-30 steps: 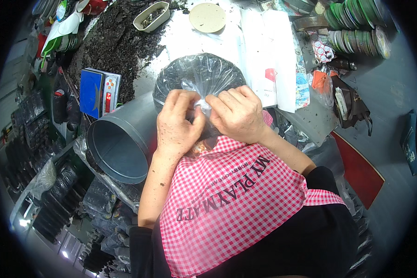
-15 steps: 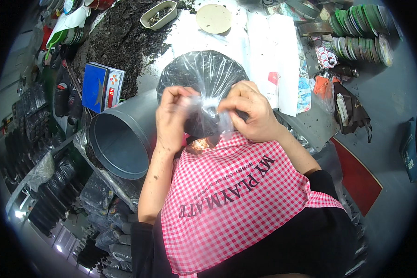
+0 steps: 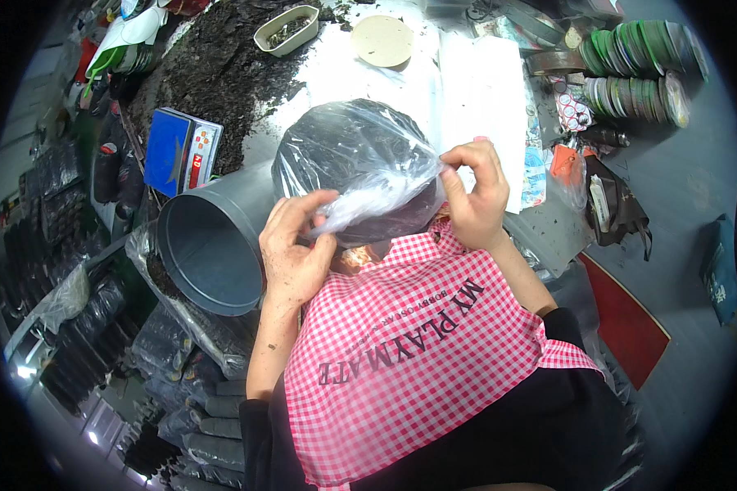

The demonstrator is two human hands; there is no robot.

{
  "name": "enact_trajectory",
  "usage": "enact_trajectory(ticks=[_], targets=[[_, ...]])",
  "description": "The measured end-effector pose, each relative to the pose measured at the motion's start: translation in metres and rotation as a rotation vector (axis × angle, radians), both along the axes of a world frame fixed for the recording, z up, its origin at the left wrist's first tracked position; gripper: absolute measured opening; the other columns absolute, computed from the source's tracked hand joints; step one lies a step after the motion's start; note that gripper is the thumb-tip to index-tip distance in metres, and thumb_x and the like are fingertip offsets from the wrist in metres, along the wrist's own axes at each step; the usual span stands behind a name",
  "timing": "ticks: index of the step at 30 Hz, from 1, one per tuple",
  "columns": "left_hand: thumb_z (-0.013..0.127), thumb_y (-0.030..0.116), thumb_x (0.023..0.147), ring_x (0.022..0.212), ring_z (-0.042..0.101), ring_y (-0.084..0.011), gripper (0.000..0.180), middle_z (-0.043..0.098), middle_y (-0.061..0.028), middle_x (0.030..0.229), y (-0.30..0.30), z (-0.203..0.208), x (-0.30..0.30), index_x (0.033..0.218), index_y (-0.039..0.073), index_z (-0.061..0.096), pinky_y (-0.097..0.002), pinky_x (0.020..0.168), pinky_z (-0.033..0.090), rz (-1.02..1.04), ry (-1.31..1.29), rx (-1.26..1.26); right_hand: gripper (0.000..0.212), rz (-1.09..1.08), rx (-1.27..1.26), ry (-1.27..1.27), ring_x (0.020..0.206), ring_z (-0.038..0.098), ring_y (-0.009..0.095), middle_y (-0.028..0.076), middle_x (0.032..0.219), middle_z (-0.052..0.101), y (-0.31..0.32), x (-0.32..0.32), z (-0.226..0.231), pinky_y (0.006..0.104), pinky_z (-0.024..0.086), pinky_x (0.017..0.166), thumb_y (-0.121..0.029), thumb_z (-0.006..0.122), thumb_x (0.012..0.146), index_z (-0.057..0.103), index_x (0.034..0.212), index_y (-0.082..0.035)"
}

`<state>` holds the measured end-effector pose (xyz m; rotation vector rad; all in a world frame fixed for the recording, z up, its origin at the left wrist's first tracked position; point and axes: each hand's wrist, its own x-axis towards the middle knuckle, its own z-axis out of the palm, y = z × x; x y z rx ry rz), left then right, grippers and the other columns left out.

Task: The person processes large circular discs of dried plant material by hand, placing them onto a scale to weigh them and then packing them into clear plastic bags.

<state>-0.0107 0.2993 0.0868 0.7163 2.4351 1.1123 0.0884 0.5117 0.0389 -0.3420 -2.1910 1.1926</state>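
Observation:
In front of my chest stands a clear plastic bag [image 3: 344, 139] packed with dark material. Its mouth is drawn out sideways into a whitish, crumpled band across the top. My right hand [image 3: 477, 192] pinches the right end of that band between thumb and fingers. At the left end my left hand [image 3: 299, 245] has its thumb and fingers closed around the plastic edge. Just left of the bag, a grey metal cylinder [image 3: 213, 254] lies on its side with its round opening facing me.
Dark loose soil-like matter [image 3: 213, 74] covers the table's left part. A blue-and-white scale [image 3: 172, 155] sits there. Farther back are a small cream tray [image 3: 287, 31] and a round cream lid [image 3: 382, 41]. White sheets [image 3: 483, 106] lie right of the bag, beyond them stacked green discs [image 3: 639, 49].
The bag's mouth was gathered in the middle between both hands. Now it is stretched wide, my right hand having moved right and my left hand down and left.

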Motion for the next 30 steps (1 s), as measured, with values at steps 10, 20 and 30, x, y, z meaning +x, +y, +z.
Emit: enact_trajectory(ticks=[10,20,30], targets=[[0.075,0.024,0.056,0.077,0.054,-0.0191,0.022,0.051,0.0019,0.072,-0.009,0.033,-0.001,0.076,0.016,0.076,-0.0447,0.095,0.042,-0.455,0.044,0.316,0.015,0.045,-0.165,-0.011,0.080,0.063,0.022,0.013,0.088,0.065,0.004,-0.002,0.011,0.0324,0.051,0.078,-0.012,0.062,0.089,0.065,0.100,-0.003],[0.053,0.021,0.071,0.071,0.066,-0.0261,0.045,0.061,-0.0119,0.116,0.033,0.093,-0.003,0.112,0.006,0.063,-0.0352,0.061,0.053,-0.651,0.202,-0.269,0.045,0.240,-0.633,0.141,0.093,0.063,0.022,0.017,0.102,0.066,0.016,-0.005,0.038,0.0339,0.047,0.088,-0.029,0.038,0.102,0.062,0.106,0.009],[0.058,0.004,0.079,0.076,0.066,-0.0340,0.019,0.065,-0.0150,0.097,0.082,0.055,-0.001,0.097,0.000,0.063,-0.0392,0.065,0.054,-0.505,0.309,-0.276,0.054,0.312,-0.815,0.154,0.109,0.054,0.026,0.019,0.112,0.056,0.012,0.007,0.044,0.0366,0.041,0.096,-0.028,0.034,0.090,0.058,0.114,0.014]])
